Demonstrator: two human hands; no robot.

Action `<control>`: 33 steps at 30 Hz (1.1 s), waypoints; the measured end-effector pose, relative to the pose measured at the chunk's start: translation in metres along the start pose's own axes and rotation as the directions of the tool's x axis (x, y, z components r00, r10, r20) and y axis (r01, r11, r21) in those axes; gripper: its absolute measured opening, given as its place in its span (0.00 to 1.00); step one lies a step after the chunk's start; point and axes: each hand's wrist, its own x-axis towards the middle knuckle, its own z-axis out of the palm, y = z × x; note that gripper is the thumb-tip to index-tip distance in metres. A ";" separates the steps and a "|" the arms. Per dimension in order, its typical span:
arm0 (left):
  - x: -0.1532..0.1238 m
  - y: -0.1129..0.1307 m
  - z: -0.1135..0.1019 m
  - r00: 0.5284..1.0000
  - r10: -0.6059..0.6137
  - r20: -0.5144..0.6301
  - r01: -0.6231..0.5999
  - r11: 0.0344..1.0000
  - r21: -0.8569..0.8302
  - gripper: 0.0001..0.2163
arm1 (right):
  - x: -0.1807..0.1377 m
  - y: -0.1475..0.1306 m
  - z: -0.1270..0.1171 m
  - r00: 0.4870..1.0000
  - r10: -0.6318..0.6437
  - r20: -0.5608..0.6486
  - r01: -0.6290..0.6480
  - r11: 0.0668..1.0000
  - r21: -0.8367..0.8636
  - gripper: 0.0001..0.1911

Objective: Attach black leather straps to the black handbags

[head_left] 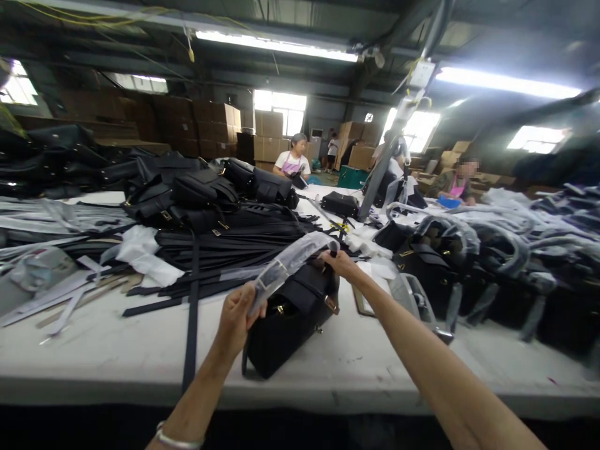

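A black handbag point(285, 319) with gold-coloured hardware stands at an angle near the front of the white table. Over it arches a bag strap point(300, 253) wrapped in clear plastic. My left hand point(241, 309) is closed round the strap's near end, beside the bag's left side. Towards the strap's far end, my right hand point(340, 264) pinches it by the bag's upper right corner. The fingertips of the right hand are partly hidden.
Black straps point(225, 240) lie heaped behind the bag, with black bags point(187, 187) piled beyond. Finished-looking bags with plastic-wrapped handles point(431, 262) stand in rows at right. A tape dispenser point(412, 300) sits near them. Across the table, a person in a pink apron point(293, 165) handles a dark item.
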 end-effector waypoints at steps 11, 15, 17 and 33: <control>0.020 -0.019 -0.018 0.972 0.169 -0.164 -0.096 0.919 0.382 0.23 | -0.083 0.022 -0.018 0.969 0.009 0.247 -0.078 0.960 0.267 0.32; 0.016 -0.026 -0.016 0.971 0.171 -0.168 -0.083 0.898 0.433 0.26 | -0.100 0.034 -0.014 0.969 -0.035 0.244 -0.052 0.939 0.341 0.36; 0.015 -0.026 -0.016 0.971 0.161 -0.175 -0.074 0.904 0.422 0.32 | -0.105 0.041 -0.010 0.977 -0.036 0.211 -0.040 0.937 0.348 0.37; -0.059 -0.060 -0.033 0.990 -0.079 -0.118 0.141 0.643 0.753 0.19 | -0.124 0.075 0.067 0.955 0.014 -0.297 -0.043 0.995 -0.093 0.25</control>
